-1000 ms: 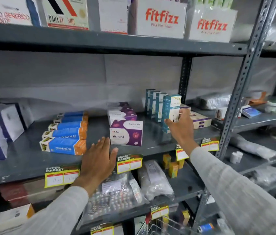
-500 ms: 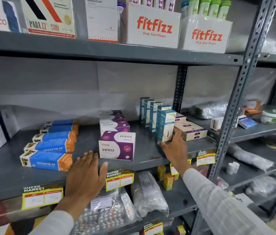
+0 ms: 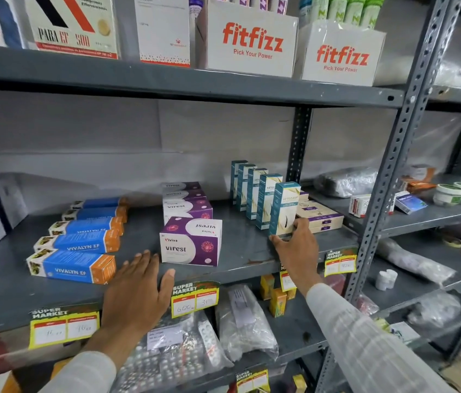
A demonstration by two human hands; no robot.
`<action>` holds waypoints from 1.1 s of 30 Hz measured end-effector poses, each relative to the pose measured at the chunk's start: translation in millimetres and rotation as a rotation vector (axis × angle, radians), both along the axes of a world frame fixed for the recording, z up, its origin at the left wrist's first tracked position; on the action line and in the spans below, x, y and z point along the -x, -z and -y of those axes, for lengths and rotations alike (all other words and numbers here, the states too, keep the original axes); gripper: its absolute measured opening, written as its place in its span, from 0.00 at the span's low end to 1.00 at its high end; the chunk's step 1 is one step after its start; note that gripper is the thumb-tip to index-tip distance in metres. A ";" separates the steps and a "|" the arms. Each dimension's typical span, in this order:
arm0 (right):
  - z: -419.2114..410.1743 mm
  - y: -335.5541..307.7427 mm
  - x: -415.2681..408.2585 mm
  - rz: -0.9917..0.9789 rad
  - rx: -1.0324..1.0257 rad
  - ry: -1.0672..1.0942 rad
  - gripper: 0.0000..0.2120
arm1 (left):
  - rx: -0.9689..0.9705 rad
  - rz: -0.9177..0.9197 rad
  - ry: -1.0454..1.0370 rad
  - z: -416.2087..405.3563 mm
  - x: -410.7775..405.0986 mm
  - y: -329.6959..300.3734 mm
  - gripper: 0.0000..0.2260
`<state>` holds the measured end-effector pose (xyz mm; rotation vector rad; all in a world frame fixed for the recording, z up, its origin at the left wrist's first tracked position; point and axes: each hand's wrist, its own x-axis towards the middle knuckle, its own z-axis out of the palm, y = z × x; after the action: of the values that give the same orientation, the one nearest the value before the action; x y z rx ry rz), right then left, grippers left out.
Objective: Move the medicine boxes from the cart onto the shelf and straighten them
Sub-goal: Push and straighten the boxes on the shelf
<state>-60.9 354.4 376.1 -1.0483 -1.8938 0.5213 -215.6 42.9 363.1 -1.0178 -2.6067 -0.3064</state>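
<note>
Right hand [image 3: 297,251], fingers clamped on base of upright teal box [image 3: 283,209] at front of row; box's long axis vertical. Left hand [image 3: 135,290] flat w/ fingers spread on shelf [image 3: 252,251] edge, farther off.

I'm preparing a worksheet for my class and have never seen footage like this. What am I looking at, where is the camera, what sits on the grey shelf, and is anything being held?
No machine here: a person's two bare hands. The camera is worn on the person's head, looking forward and down. On the grey metal shelf lie a row of blue-and-orange Vivalyn EF cartons, a row of purple-and-white Virest boxes, and a row of tall, upright teal-and-white cartons, with flat cream boxes behind them. The right hand has its grip on the bottom of the front teal carton, seemingly lining it up. The left hand lies flat and open on the shelf edge, holding nothing. The cart isn't visible.
</note>
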 end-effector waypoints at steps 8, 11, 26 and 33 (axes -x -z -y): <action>1.8 4.2 0.8 -0.002 -0.030 0.005 0.25 | 0.000 0.013 -0.010 -1.1 0.3 1.6 0.37; 1.0 4.4 1.2 -0.023 -0.004 -0.001 0.28 | -0.001 0.018 -0.009 -0.6 0.1 2.1 0.36; 93.7 -16.8 14.5 -0.116 -0.184 -0.425 0.28 | -0.017 0.020 -0.016 0.5 -1.8 0.7 0.37; 117.1 -15.7 54.8 0.041 -0.236 -0.664 0.22 | 0.003 0.004 -0.009 0.5 -0.8 -0.7 0.39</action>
<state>-115.7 237.3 391.8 -0.2589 -2.2643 0.6238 -214.7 42.4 363.7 -1.0073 -2.6153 -0.3022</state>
